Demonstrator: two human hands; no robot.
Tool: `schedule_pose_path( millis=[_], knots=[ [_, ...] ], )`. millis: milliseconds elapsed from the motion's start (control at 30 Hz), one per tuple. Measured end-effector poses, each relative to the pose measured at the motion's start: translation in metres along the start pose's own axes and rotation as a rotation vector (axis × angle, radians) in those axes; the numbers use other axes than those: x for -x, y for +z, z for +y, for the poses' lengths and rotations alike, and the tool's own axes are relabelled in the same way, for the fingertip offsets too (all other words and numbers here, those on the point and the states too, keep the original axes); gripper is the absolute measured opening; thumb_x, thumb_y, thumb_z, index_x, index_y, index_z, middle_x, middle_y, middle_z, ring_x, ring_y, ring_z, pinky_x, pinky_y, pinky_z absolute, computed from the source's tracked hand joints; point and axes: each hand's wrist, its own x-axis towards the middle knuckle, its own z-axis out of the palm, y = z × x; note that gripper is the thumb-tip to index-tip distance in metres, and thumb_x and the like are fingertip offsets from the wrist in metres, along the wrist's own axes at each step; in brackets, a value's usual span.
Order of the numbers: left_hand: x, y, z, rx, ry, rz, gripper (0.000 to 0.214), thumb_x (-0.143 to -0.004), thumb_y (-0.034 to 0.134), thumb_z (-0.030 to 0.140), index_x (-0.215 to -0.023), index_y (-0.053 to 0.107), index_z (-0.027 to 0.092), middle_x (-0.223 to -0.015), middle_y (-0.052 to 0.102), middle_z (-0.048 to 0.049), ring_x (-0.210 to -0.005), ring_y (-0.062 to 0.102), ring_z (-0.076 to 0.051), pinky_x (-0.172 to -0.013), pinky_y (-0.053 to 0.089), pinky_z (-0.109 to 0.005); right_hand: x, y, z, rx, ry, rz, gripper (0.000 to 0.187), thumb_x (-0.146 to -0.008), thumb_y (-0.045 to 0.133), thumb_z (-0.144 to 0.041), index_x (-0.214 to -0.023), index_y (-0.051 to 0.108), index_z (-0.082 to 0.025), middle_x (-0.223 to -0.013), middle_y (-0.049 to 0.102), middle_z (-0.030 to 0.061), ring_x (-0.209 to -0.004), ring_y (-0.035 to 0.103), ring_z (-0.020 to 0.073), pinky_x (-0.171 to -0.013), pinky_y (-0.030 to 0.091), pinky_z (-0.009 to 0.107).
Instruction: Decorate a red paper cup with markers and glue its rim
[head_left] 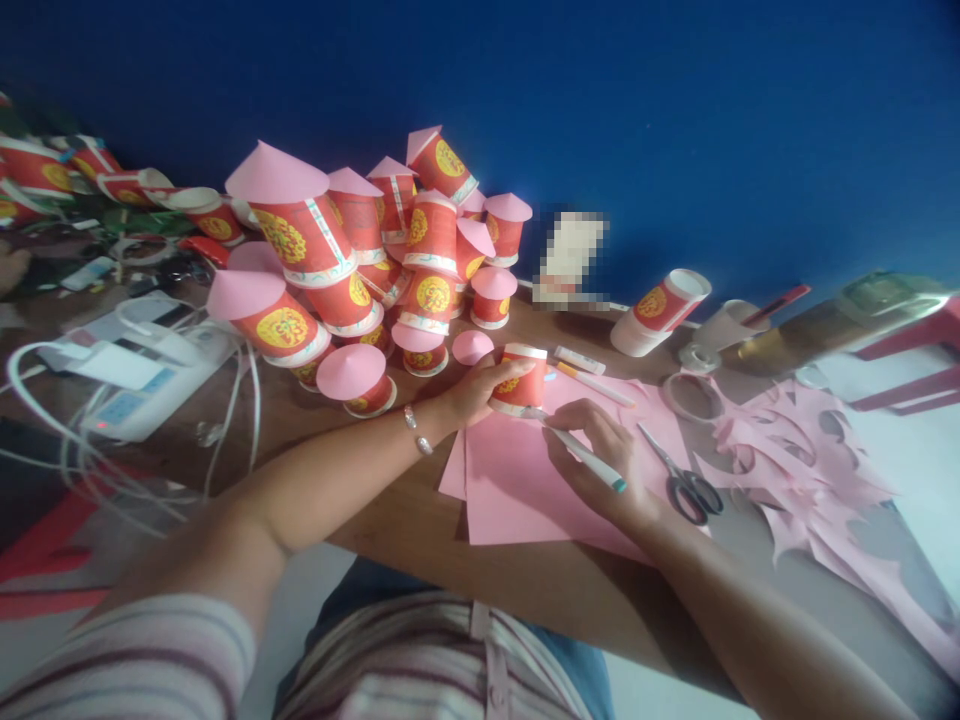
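On the table (416,532) before us, paper sheets (506,495) lie under our right hand (604,460), scissors (675,475) just right of it and paper scraps (776,435) farther right. The cup (528,378) in our left hand (478,393) has a cup pile (433,298) behind and to its left, with a power strip (169,395) left of that.

Low passage along near tabletop (386,525), over flat pink sheets (506,490). Left hand (476,393) and held paper cup (527,378) block middle. Left: looped white cables (52,382). Far left: piled cup lanterns (433,240). Right: scissors (691,492), curled pink offcuts (799,450). Gap between lanterns and nested cups (658,310), blue wall (600,120) behind.
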Motion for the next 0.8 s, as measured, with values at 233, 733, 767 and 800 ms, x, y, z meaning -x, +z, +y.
schedule_pose_path(
  millis=[233,733,767,800],
  knots=[
    [-0.0001,-0.0008,-0.0014,0.000,-0.006,0.003,0.041,-0.079,0.086,0.046,-0.104,0.071,0.016,-0.106,0.076,-0.0102,-0.107,0.073,-0.028,-0.084,0.062,-0.038,-0.0024,-0.0025,-0.0028,-0.042,-0.008,0.007,0.010,-0.100,0.063,-0.016,-0.100,0.063,-0.025,-0.085,0.072,0.0011,-0.074,0.073,0.0164,-0.066,0.058,0.028],
    [-0.0034,-0.0056,-0.0059,-0.009,0.024,-0.011,0.042,-0.081,0.085,0.047,-0.104,0.072,0.014,-0.109,0.077,-0.0143,-0.109,0.074,-0.030,-0.089,0.060,-0.038,-0.0006,0.0001,-0.0061,-0.064,0.003,0.003,0.009,-0.100,0.063,-0.018,-0.097,0.061,-0.026,-0.081,0.071,0.0002,-0.068,0.070,0.0161,-0.061,0.056,0.027],
    [-0.0033,-0.0056,-0.0060,-0.018,0.026,-0.008,0.042,-0.081,0.085,0.048,-0.104,0.072,0.014,-0.109,0.077,-0.0143,-0.109,0.074,-0.030,-0.089,0.059,-0.038,-0.0007,0.0002,-0.0066,-0.071,0.007,0.001,0.009,-0.100,0.063,-0.017,-0.097,0.060,-0.026,-0.080,0.071,-0.0001,-0.068,0.070,0.0157,-0.061,0.055,0.026],
    [-0.0030,-0.0055,-0.0060,-0.026,0.028,-0.003,0.043,-0.081,0.085,0.048,-0.104,0.072,0.014,-0.109,0.077,-0.0138,-0.108,0.074,-0.029,-0.089,0.059,-0.038,-0.0009,0.0004,-0.0069,-0.075,0.010,0.001,0.009,-0.099,0.063,-0.017,-0.097,0.060,-0.026,-0.080,0.070,-0.0002,-0.067,0.069,0.0154,-0.061,0.055,0.026]
  ],
)
